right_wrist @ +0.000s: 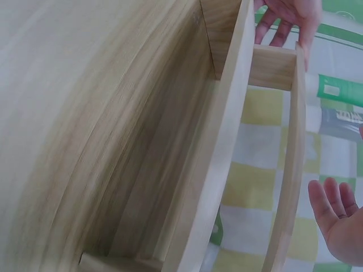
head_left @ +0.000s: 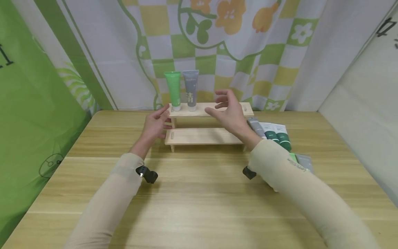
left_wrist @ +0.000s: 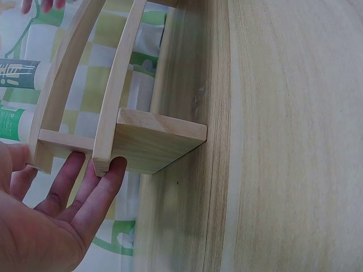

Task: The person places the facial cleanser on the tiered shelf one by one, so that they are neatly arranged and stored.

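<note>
A two-tier wooden shelf (head_left: 205, 136) stands on the table. On its upper board, toward the left, a green squeeze tube (head_left: 174, 90) and a grey squeeze tube (head_left: 191, 90) stand side by side on their caps. My left hand (head_left: 156, 123) holds the shelf's left end, thumb at the upper board and other fingers lower down, as the left wrist view shows (left_wrist: 57, 209). Over the upper board, right of the grey tube and apart from it, my right hand (head_left: 231, 112) hovers with its fingers loosely bent and nothing between them.
Behind the right forearm several tubes lie on the table: a grey one (head_left: 256, 127), white-and-green ones (head_left: 281, 136), and further grey (head_left: 304, 162) and green ones, partly hidden by the sleeve. A patterned curtain (head_left: 230, 62) hangs behind the shelf.
</note>
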`<state>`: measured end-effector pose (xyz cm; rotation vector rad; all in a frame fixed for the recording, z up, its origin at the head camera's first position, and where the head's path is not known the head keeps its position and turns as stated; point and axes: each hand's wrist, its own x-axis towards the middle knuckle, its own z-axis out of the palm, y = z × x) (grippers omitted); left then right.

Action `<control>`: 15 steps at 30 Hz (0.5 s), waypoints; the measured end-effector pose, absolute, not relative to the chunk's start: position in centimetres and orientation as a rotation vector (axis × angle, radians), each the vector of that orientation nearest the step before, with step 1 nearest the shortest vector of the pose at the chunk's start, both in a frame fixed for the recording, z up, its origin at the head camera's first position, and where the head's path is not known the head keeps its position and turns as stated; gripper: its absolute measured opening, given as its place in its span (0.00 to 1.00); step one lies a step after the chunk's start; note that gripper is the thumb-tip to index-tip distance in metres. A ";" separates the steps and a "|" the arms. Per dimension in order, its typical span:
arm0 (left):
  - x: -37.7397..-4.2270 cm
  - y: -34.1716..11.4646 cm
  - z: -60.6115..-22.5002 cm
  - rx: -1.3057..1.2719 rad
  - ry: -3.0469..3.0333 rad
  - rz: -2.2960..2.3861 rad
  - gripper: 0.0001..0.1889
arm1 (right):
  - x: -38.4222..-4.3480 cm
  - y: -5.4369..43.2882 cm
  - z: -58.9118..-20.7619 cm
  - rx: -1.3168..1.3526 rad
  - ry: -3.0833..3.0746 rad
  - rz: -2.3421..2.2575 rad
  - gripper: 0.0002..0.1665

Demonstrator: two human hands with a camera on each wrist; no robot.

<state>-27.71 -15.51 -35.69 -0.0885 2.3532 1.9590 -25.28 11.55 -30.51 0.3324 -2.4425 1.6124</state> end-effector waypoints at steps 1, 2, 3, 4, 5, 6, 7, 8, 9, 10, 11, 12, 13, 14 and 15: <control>-27.7 -15.5 -35.7 -0.093 2.353 1.961 0.23 | -25.1 11.9 -30.5 0.323 -2.440 1.629 0.39; -27.7 -15.6 -35.7 -0.095 2.355 1.957 0.23 | -25.0 12.2 -30.4 0.314 -2.434 1.645 0.38; -27.6 -15.6 -35.7 -0.096 2.355 1.955 0.23 | -24.9 12.6 -30.4 0.307 -2.428 1.666 0.38; -27.6 -15.6 -35.7 -0.099 2.351 1.957 0.23 | -24.7 13.0 -30.4 0.295 -2.424 1.687 0.37; -27.6 -15.6 -35.7 -0.100 2.354 1.955 0.23 | -24.5 13.4 -30.3 0.282 -2.424 1.712 0.37; -27.6 -15.7 -35.7 -0.096 2.358 1.951 0.23 | -24.2 13.9 -30.3 0.271 -2.422 1.737 0.36; -27.6 -15.7 -35.7 -0.091 2.359 1.950 0.23 | -23.9 14.3 -30.2 0.258 -2.423 1.759 0.35; -27.6 -15.7 -35.7 -0.085 2.362 1.948 0.23 | -23.5 14.8 -30.2 0.244 -2.430 1.774 0.35; -27.6 -15.7 -35.7 -0.080 2.365 1.949 0.22 | -23.2 15.3 -30.2 0.235 -2.428 1.805 0.35; -27.6 -15.6 -35.7 -0.077 2.365 1.950 0.22 | -22.8 15.8 -30.2 0.223 -2.428 1.826 0.35; -27.6 -15.6 -35.7 -0.073 2.367 1.948 0.22 | -22.4 16.2 -30.2 0.214 -2.423 1.854 0.35; -27.6 -15.6 -35.7 -0.070 2.366 1.948 0.22 | -22.1 16.7 -30.3 0.213 -2.416 1.878 0.36; -27.6 -15.6 -35.7 -0.069 2.365 1.948 0.22 | -21.8 17.2 -30.3 0.215 -2.406 1.901 0.36; -27.6 -15.6 -35.7 -0.064 2.367 1.944 0.23 | -21.5 17.8 -30.5 0.218 -2.397 1.922 0.36; -27.6 -15.6 -35.7 -0.062 2.367 1.944 0.23 | -21.2 18.3 -30.6 0.220 -2.382 1.944 0.36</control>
